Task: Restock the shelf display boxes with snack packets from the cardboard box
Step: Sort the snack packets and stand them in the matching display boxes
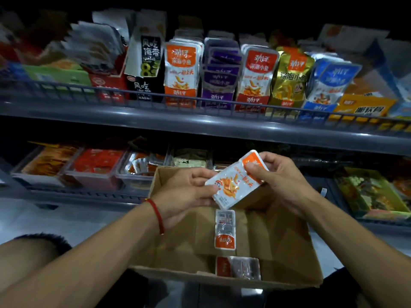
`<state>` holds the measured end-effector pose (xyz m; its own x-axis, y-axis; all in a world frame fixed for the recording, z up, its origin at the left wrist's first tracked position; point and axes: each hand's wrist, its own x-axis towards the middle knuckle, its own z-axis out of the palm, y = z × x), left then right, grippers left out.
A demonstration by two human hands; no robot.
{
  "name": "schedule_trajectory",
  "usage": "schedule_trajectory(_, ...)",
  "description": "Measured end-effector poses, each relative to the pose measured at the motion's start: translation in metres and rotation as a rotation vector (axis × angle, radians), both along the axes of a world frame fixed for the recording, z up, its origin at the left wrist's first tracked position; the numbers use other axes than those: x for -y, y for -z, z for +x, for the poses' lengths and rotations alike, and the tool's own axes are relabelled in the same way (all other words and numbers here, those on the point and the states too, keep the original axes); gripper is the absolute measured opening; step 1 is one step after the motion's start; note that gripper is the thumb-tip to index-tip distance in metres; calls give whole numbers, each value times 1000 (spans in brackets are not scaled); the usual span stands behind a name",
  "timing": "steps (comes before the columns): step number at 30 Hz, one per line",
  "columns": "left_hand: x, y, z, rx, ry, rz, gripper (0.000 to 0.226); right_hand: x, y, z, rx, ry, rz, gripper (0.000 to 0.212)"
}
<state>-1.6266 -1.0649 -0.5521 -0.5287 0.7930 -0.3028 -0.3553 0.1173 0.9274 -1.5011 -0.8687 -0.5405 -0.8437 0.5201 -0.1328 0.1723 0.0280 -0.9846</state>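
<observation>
Both hands hold a small stack of orange-and-white snack packets (235, 181) above the open cardboard box (173, 247). My left hand (186, 192) grips the stack's lower left end; my right hand (278, 174) pinches its orange top end. Two more orange-and-white packets lie on the box floor, one (225, 230) in the middle and one (238, 266) near the front wall. On the upper shelf stand display boxes of matching orange packets (181, 70), with a second orange-and-white row (255, 72) further right.
The upper shelf rail (200, 121) runs across the view, with purple (220, 72), gold (289, 76) and blue (331, 83) packet rows behind it. Clear plastic tubs (93, 167) of snacks line the lower shelf behind the box. A green tray (369, 192) sits at right.
</observation>
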Motion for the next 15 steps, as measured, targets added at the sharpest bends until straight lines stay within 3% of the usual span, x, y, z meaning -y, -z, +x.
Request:
schedule_trajectory(6, 9, -18, -16, 162, -119, 114, 20, 19, -6, -11, -95, 114, -222, 28)
schedule_trajectory(9, 13, -28, -22, 187, -134, 177, 27, 26, -21, -21, -119, 147, -222, 32)
schedule_trajectory(12, 18, -36, -31, 127, -227, 233, 25, 32, -52, -32, -122, 150, -8, 29)
schedule_trajectory(15, 21, -42, -42, -63, -391, 217, 21, 41, -96, -48, -162, 117, 459, 16)
